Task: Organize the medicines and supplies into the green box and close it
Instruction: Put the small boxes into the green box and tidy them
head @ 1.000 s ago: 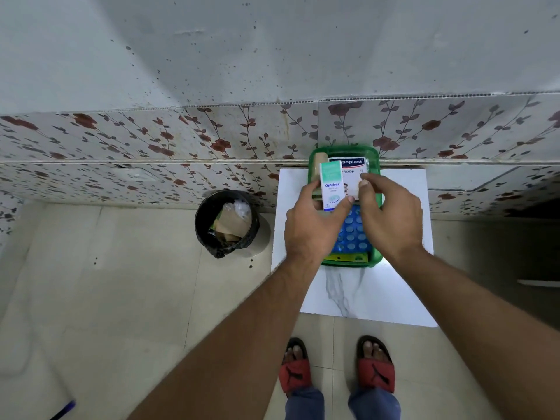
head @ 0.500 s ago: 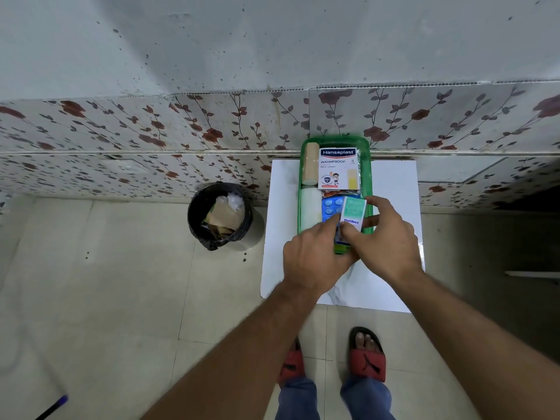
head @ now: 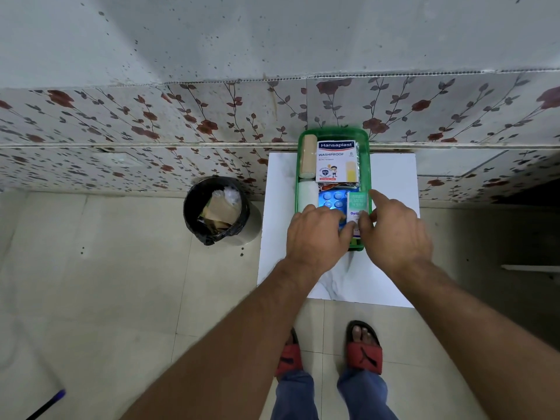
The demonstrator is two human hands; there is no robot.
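Green box [head: 368,165] stands on the white surface [head: 394,183] against the floral wall, lid not in view. A second ago the small teal carton [head: 357,207] was held up above the box; it now lies low at the box's near right corner, beside the blue tablet strip [head: 331,200]. Left hand [head: 316,241] rests fingers curled over the near end, touching the carton; right hand [head: 394,234] pinches the carton's right edge, forefinger extended. The plaster pack [head: 335,161] and two rolls occupy the far part. Judgement: seating is nearly complete; closing remains.
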